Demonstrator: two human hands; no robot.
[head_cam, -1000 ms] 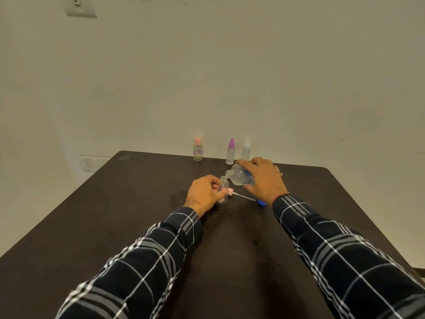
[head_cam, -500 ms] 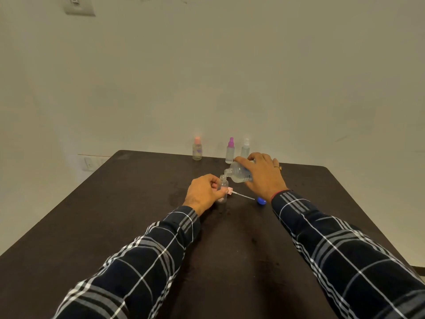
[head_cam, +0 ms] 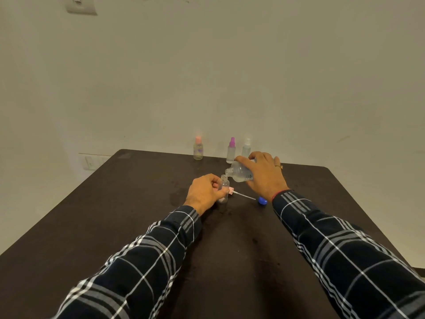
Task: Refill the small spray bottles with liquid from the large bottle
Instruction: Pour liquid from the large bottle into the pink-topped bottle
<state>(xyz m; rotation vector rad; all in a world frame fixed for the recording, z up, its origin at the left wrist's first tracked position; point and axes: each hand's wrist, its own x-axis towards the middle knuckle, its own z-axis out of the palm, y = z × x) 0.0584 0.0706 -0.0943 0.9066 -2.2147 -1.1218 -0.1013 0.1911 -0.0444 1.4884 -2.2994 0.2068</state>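
Observation:
My left hand [head_cam: 204, 193] grips a small clear uncapped bottle [head_cam: 224, 188] standing upright on the dark table [head_cam: 138, 215]. My right hand [head_cam: 262, 174] holds the large clear bottle [head_cam: 239, 173] tilted nearly flat, its open mouth just above and to the right of the small bottle's neck. A pink spray head with its white dip tube [head_cam: 241, 195] lies on the table right of the small bottle. The large bottle's blue cap [head_cam: 262, 200] lies beside my right wrist.
Three capped small spray bottles stand along the table's far edge: an orange-topped one [head_cam: 198, 149], a purple-topped one [head_cam: 231, 150] and a white-topped one [head_cam: 246, 148]. A pale wall rises behind. A wet smear [head_cam: 178, 195] marks the table left of my left hand.
My right hand has lifted the large bottle slightly and moved it away from me, uncovering the blue cap. My left hand and the small bottle have stayed put.

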